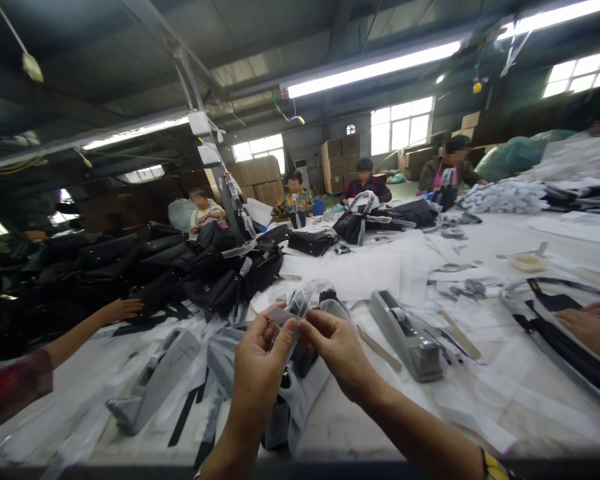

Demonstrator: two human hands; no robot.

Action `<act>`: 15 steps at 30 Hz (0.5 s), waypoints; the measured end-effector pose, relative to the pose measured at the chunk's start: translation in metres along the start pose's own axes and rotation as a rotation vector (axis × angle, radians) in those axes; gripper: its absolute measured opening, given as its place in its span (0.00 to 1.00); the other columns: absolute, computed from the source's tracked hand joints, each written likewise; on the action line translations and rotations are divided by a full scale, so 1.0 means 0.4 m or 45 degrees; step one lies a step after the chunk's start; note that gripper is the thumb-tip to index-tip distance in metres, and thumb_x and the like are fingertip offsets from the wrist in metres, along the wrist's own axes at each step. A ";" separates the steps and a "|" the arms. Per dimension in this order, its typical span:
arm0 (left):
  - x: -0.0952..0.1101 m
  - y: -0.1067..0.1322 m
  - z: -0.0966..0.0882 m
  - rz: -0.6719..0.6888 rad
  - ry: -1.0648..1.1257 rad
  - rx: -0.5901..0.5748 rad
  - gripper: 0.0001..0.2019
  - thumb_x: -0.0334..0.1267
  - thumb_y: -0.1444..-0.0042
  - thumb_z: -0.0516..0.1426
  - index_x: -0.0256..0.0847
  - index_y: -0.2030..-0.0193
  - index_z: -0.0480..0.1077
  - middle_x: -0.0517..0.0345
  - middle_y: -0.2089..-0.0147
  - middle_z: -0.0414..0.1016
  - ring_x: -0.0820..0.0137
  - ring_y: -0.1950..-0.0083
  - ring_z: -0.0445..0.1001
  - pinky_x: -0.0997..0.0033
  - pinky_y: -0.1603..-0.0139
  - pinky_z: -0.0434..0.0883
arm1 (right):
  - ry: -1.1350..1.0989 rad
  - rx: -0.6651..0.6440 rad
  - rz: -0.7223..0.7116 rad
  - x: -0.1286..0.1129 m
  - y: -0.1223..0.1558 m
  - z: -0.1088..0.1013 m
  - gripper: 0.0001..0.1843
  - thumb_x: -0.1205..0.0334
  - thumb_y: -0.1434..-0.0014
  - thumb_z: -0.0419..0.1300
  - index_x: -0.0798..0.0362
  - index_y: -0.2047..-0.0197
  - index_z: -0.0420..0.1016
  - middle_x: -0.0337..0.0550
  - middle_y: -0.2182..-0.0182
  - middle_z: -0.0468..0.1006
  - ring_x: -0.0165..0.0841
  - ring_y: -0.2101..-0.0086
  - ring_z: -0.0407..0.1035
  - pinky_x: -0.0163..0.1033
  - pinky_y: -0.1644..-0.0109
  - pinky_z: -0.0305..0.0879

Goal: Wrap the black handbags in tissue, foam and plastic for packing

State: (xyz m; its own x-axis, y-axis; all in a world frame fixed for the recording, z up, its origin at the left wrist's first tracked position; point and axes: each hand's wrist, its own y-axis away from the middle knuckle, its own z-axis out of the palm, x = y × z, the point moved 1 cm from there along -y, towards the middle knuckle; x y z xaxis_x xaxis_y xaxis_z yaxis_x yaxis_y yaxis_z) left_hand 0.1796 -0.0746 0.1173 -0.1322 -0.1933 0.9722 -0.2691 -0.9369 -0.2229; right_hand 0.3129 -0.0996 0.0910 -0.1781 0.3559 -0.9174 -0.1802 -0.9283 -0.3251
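Note:
In the head view, my left hand [263, 350] is closed, with a pale, thin wrapping strip [281, 315] between its thumb and fingers. My right hand [337, 343] pinches at the same place, its fingertips close to the left ones. Just beyond my fingers rises a bag handle [303, 297] covered in clear plastic. Below and behind my hands sits a dark bag [280, 420], partly wrapped in greyish sheeting and largely hidden by my wrists. Whether my right fingertips grip the strip or the handle's wrapping is hard to make out.
Grey tape dispensers stand left [155, 380] and right [407, 333] of my hands. A co-worker's hand [120, 311] reaches in from the left; another's hands [595, 327] rest on a bag at right. Black bags [220, 280] are heaped behind. White sheets [360, 273] cover the table.

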 end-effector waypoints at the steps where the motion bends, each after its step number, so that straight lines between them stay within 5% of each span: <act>1: -0.005 -0.001 0.001 0.000 0.042 -0.012 0.27 0.49 0.45 0.65 0.42 0.41 0.70 0.50 0.47 0.79 0.60 0.45 0.77 0.64 0.42 0.72 | 0.062 0.021 -0.015 -0.002 0.002 -0.002 0.17 0.47 0.40 0.65 0.53 0.58 0.81 0.39 0.71 0.73 0.29 0.72 0.64 0.33 0.70 0.60; 8: -0.002 0.002 0.003 0.082 -0.056 0.057 0.20 0.47 0.47 0.66 0.41 0.50 0.78 0.51 0.47 0.80 0.58 0.44 0.76 0.63 0.40 0.70 | 0.057 0.055 0.044 -0.020 0.022 -0.006 0.19 0.46 0.40 0.64 0.55 0.65 0.75 0.36 0.74 0.68 0.28 0.73 0.62 0.34 0.69 0.59; 15: 0.036 0.002 -0.022 -0.016 -0.085 0.019 0.18 0.48 0.48 0.67 0.42 0.54 0.79 0.56 0.58 0.83 0.66 0.57 0.80 0.75 0.57 0.75 | -0.033 0.021 0.042 -0.020 0.035 0.001 0.16 0.49 0.39 0.65 0.55 0.66 0.74 0.37 0.73 0.70 0.27 0.72 0.63 0.32 0.68 0.60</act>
State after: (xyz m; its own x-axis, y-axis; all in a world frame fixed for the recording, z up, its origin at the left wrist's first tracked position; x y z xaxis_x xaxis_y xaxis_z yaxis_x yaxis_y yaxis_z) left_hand 0.1691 -0.0757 0.1304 -0.0648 -0.1997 0.9777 -0.2557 -0.9437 -0.2097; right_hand 0.3114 -0.1152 0.0937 -0.2089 0.3277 -0.9214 -0.1896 -0.9379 -0.2906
